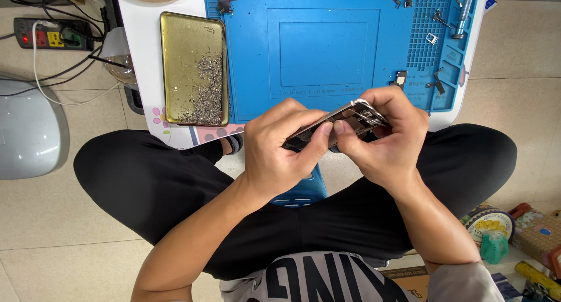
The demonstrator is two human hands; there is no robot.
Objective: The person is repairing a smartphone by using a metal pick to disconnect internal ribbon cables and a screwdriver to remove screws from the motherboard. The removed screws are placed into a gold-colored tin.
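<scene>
The opened phone frame (336, 127) sits above the lap, pinched by both hands: left hand (280, 147) fingers closed on its lower edge, right hand (383, 135) gripping the upper end. Loose parts (435, 39) already lie at one o'clock on the blue mat (321, 45); screws fill the gold tray (193, 65) at ten o'clock. Stripping looks well advanced.

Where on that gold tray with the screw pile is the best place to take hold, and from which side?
Probably the tray by its long outer rim, coming from the side away from the blue mat. It lies flat, its other long edge sits against the mat, and the screws pile toward that edge, so a level pinch there seems safest.
</scene>
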